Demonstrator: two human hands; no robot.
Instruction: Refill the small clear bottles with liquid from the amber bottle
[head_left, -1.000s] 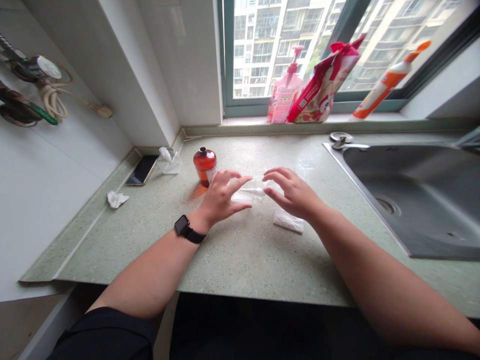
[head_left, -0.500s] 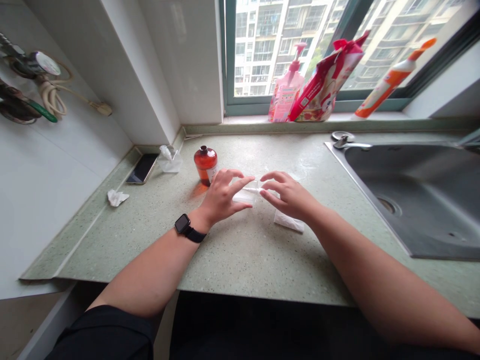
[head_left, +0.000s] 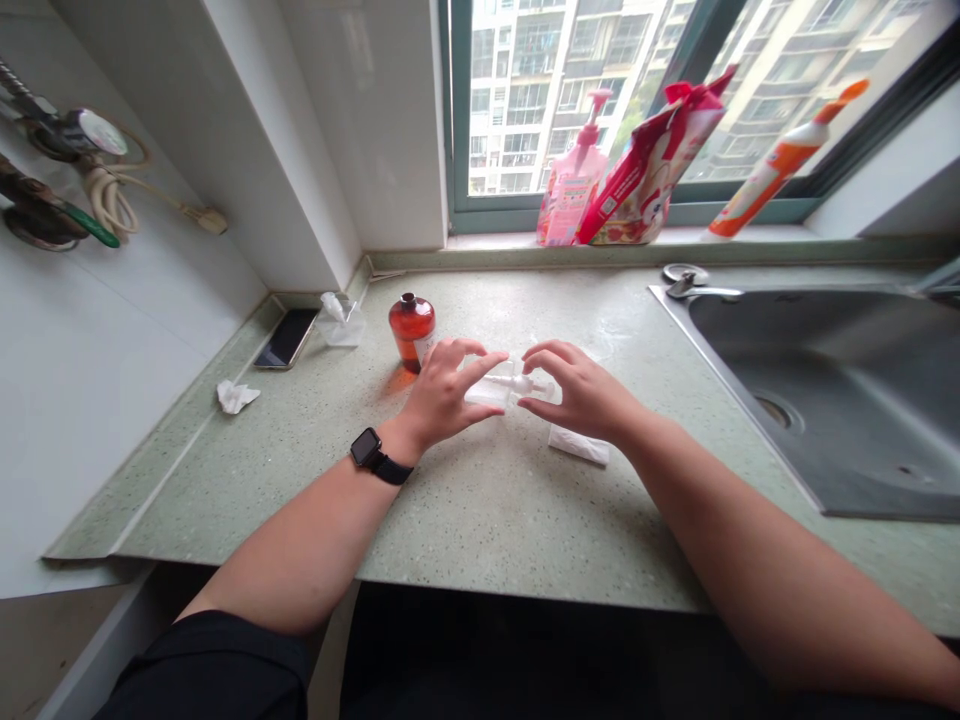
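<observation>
Both of my hands are over the middle of the counter, around a clear bottle (head_left: 486, 392) lying on its side with a white pump head (head_left: 523, 384) at its right end. My left hand (head_left: 444, 388) has thumb and fingers on either side of the bottle, steadying it; part of the bottle is behind the fingers. Curved round the pump head, my right hand (head_left: 576, 388) has its thumb and forefinger apart, with a gap to the white part. A folded white tissue (head_left: 578, 445) lies just below the right hand. An amber bottle (head_left: 412, 330) without a cap stands beyond my left hand.
To the left lie a phone (head_left: 286, 338), a crumpled tissue (head_left: 237, 396) and a clear box of tissues (head_left: 341, 325). A steel sink (head_left: 817, 400) is at the right. On the windowsill stand a pink pump bottle (head_left: 574, 190), a red bag (head_left: 637, 175) and an orange-white bottle (head_left: 780, 170).
The thumb and fingers of my right hand have spread apart, showing more of the white pump head between them. My left hand and the bottle have stayed in place.
</observation>
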